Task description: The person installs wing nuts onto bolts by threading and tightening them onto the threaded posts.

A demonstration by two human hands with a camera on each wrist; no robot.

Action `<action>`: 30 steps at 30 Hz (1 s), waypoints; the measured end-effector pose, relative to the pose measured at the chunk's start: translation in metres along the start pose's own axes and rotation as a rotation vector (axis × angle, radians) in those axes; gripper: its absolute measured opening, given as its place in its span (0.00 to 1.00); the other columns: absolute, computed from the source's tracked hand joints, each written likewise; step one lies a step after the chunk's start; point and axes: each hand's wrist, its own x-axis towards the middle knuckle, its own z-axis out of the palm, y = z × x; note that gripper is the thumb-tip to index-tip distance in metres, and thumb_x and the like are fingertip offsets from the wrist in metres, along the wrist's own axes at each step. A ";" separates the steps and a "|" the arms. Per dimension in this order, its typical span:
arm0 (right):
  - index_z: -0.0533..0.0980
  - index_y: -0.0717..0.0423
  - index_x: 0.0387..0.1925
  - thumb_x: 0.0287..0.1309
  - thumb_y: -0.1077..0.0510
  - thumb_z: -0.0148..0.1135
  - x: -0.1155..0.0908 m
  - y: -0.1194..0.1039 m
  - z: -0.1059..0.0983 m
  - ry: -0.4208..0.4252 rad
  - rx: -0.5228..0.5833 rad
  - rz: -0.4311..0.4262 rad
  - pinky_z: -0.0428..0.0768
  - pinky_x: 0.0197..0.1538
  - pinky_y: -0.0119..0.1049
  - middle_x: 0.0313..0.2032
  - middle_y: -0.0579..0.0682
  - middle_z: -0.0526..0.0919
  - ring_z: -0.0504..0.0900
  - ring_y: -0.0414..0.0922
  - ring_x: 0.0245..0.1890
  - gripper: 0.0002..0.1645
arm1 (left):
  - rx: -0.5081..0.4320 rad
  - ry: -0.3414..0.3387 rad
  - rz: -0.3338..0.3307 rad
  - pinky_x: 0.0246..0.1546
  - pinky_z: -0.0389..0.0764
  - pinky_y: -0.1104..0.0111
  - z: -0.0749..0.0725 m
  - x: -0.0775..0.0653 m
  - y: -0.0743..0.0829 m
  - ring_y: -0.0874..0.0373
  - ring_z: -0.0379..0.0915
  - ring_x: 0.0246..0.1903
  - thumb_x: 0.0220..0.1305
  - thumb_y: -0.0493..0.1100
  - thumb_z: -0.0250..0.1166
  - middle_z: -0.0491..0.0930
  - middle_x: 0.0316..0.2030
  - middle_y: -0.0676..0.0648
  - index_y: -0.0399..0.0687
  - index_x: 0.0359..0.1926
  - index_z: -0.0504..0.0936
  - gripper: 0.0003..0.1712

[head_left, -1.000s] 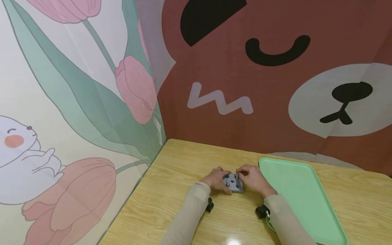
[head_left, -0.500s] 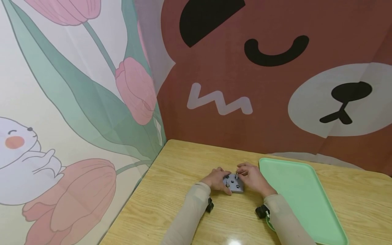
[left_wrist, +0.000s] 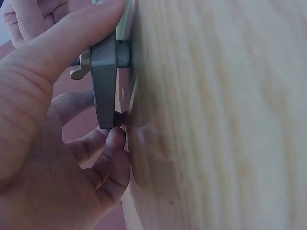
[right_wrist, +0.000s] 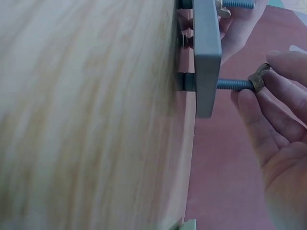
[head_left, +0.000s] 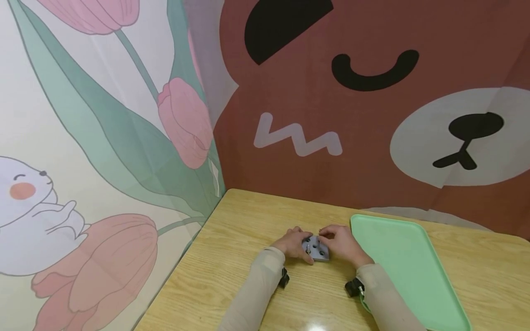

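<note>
A flat grey plate with holes lies low over the wooden table between both hands. My left hand grips its left side, thumb on the near edge and fingers round the far one. Bolts pass through the plate, their heads on the table side. In the right wrist view, a brass-coloured wing nut sits at the tip of one threaded bolt. My right hand holds that wing nut between thumb and fingers. Another wing nut sits close against the plate on a second bolt.
A light green tray lies right of the right forearm on the wooden table. Printed cloth hangings stand along the table's back and left edges. Each wrist carries a small black camera.
The fingers of my right hand have shifted around the bolt's top, whose tip showed above them a second ago. The left hand and plate have stayed nearly still.
</note>
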 end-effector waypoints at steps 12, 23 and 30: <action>0.79 0.55 0.37 0.50 0.59 0.62 -0.001 0.003 -0.001 -0.029 0.039 0.031 0.75 0.36 0.38 0.33 0.43 0.79 0.78 0.39 0.33 0.11 | -0.015 0.008 -0.003 0.39 0.68 0.67 0.000 -0.002 0.000 0.60 0.57 0.46 0.32 0.65 0.71 0.62 0.48 0.56 0.68 0.60 0.63 0.49; 0.80 0.54 0.32 0.53 0.63 0.58 0.002 0.006 0.000 -0.003 -0.032 -0.038 0.75 0.36 0.37 0.45 0.48 0.75 0.78 0.43 0.36 0.05 | -0.006 0.004 0.004 0.38 0.67 0.68 0.001 -0.001 0.001 0.60 0.58 0.44 0.32 0.65 0.71 0.62 0.48 0.56 0.68 0.60 0.63 0.49; 0.79 0.51 0.31 0.53 0.59 0.59 0.002 0.003 -0.002 0.000 -0.068 -0.055 0.75 0.35 0.38 0.38 0.45 0.76 0.77 0.40 0.33 0.04 | -0.001 0.002 0.004 0.38 0.67 0.68 0.001 0.000 0.000 0.60 0.57 0.43 0.32 0.65 0.70 0.62 0.47 0.56 0.68 0.60 0.63 0.49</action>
